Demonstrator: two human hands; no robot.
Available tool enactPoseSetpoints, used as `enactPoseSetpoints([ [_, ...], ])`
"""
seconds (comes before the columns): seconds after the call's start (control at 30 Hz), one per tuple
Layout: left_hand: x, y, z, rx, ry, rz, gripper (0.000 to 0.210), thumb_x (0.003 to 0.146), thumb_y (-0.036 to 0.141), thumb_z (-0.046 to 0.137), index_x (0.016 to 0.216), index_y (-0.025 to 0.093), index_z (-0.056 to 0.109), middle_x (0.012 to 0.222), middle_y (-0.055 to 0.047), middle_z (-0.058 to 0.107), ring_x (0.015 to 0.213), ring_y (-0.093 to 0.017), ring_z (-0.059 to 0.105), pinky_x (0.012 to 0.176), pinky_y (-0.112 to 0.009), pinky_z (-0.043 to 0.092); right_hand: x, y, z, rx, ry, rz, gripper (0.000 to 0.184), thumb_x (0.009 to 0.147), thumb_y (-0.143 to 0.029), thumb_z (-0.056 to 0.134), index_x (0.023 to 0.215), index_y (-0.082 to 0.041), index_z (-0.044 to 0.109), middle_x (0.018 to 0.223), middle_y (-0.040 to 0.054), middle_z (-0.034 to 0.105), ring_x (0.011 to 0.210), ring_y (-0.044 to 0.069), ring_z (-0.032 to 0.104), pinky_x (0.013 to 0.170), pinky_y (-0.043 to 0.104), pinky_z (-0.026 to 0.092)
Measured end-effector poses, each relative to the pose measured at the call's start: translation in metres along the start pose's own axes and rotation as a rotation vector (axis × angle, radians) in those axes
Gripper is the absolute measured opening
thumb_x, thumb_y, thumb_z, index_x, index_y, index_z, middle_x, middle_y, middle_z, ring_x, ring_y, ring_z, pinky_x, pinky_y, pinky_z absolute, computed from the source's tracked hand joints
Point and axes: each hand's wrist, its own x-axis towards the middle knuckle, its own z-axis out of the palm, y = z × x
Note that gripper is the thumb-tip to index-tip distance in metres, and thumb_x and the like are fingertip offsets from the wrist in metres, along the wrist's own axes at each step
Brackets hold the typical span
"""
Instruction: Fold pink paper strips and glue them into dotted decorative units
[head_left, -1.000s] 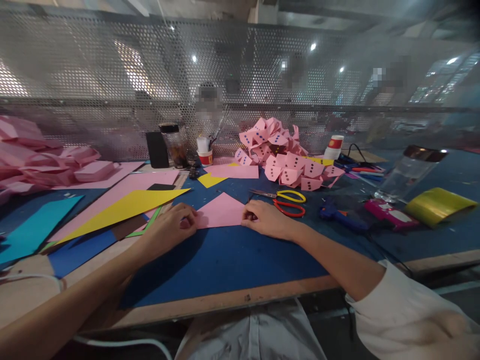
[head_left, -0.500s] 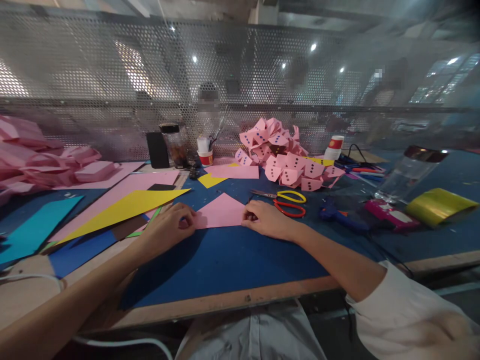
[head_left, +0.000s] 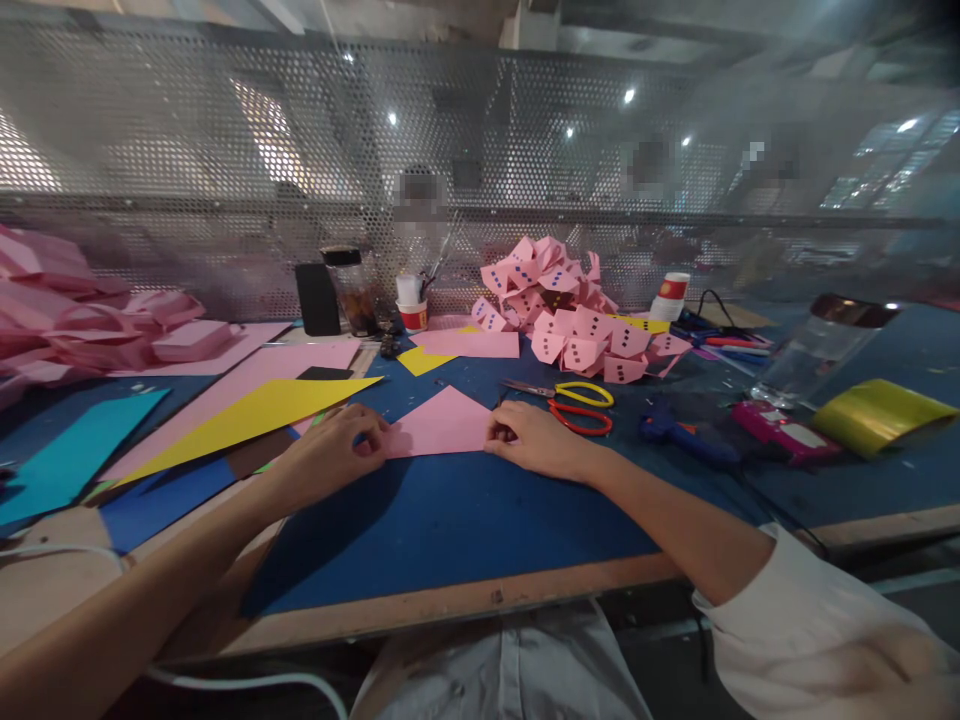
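Observation:
A piece of pink paper (head_left: pixel 441 425) with a peaked far edge lies on the blue table mat (head_left: pixel 450 530) in front of me. Its left corner is pinched in my left hand (head_left: pixel 334 448), thumb against curled fingers. At the opposite corner my right hand (head_left: pixel 532 437) is closed on the paper in the same way. Just beyond my right hand lie scissors (head_left: pixel 577 405) with one yellow and one red handle. Left of my left hand is a sheet of yellow paper (head_left: pixel 251 425), lying over pink, blue and brown sheets.
Folded pink paper shapes with dots (head_left: pixel 574 310) are heaped at the back. More pink paper (head_left: pixel 67 310) is piled at far left. To the right are a blue glue gun (head_left: pixel 686 435), a clear bottle (head_left: pixel 806 350) and a yellow roll (head_left: pixel 881 415). A perforated metal screen (head_left: pixel 480 120) stands behind.
My left hand has shifted very slightly to the left along the paper's corner. The right hand and the paper stay almost where they were.

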Motion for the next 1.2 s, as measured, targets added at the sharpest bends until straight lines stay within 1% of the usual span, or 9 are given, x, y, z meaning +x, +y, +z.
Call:
enactPoseSetpoints([
  [0.1, -0.001, 0.003, -0.005, 0.004, -0.018, -0.009, 0.019, 0.077, 0.04, 0.06, 0.069, 0.024, 0.065, 0.105, -0.006, 0.073, 0.097, -0.027, 0.066, 0.084, -0.035, 0.05, 0.0, 0.001, 0.0, 0.001, 0.001, -0.007, 0.007, 0.09, -0.026, 0.066, 0.09, -0.019, 0.065, 0.092, 0.0039, 0.064, 0.086, 0.016, 0.058, 0.077, 0.027, 0.043],
  [0.2, -0.002, 0.006, -0.009, 0.021, -0.042, -0.01, 0.019, 0.078, 0.04, 0.059, 0.072, 0.024, 0.066, 0.107, -0.006, 0.072, 0.1, -0.028, 0.065, 0.084, -0.035, 0.049, 0.0, 0.001, 0.001, -0.002, 0.009, -0.013, 0.007, 0.09, -0.025, 0.065, 0.089, -0.019, 0.064, 0.092, 0.0036, 0.063, 0.086, 0.016, 0.058, 0.076, 0.027, 0.043],
  [0.43, -0.002, 0.006, -0.01, 0.027, -0.038, 0.003, 0.02, 0.078, 0.041, 0.059, 0.071, 0.023, 0.065, 0.104, -0.007, 0.072, 0.098, -0.028, 0.065, 0.085, -0.037, 0.049, 0.001, 0.001, 0.001, 0.0, 0.007, -0.008, 0.007, 0.09, -0.026, 0.065, 0.089, -0.018, 0.065, 0.091, 0.0037, 0.064, 0.085, 0.016, 0.058, 0.076, 0.027, 0.043],
  [0.6, -0.003, 0.006, -0.014, 0.071, -0.057, -0.012, 0.022, 0.079, 0.042, 0.058, 0.072, 0.023, 0.064, 0.108, -0.006, 0.072, 0.096, -0.028, 0.065, 0.083, -0.037, 0.049, 0.001, 0.001, 0.002, 0.003, 0.011, -0.009, 0.007, 0.09, -0.025, 0.065, 0.089, -0.019, 0.065, 0.092, 0.0035, 0.064, 0.085, 0.016, 0.058, 0.076, 0.027, 0.043],
  [0.73, -0.004, 0.006, -0.017, 0.088, -0.066, -0.006, 0.021, 0.08, 0.041, 0.057, 0.072, 0.022, 0.062, 0.109, -0.006, 0.072, 0.098, -0.027, 0.064, 0.085, -0.037, 0.049, 0.001, 0.001, 0.002, 0.0, 0.009, -0.007, 0.006, 0.09, -0.025, 0.066, 0.089, -0.019, 0.064, 0.092, 0.0035, 0.063, 0.086, 0.016, 0.058, 0.077, 0.027, 0.044],
  [0.97, -0.003, -0.001, -0.017, 0.075, -0.072, 0.016, 0.019, 0.079, 0.041, 0.058, 0.074, 0.023, 0.064, 0.112, -0.007, 0.071, 0.102, -0.028, 0.064, 0.086, -0.038, 0.048, 0.0, 0.0, 0.0, 0.001, 0.003, -0.005, 0.007, 0.09, -0.026, 0.065, 0.09, -0.019, 0.065, 0.093, 0.0038, 0.063, 0.086, 0.016, 0.058, 0.078, 0.027, 0.044],
  [1.2, -0.003, -0.003, -0.019, 0.034, -0.08, 0.009, 0.02, 0.078, 0.044, 0.06, 0.073, 0.025, 0.064, 0.114, -0.005, 0.071, 0.105, -0.029, 0.064, 0.09, -0.037, 0.047, 0.0, 0.001, 0.002, 0.002, 0.007, -0.011, 0.006, 0.09, -0.025, 0.065, 0.09, -0.019, 0.065, 0.093, 0.0036, 0.063, 0.088, 0.016, 0.058, 0.079, 0.027, 0.043],
])
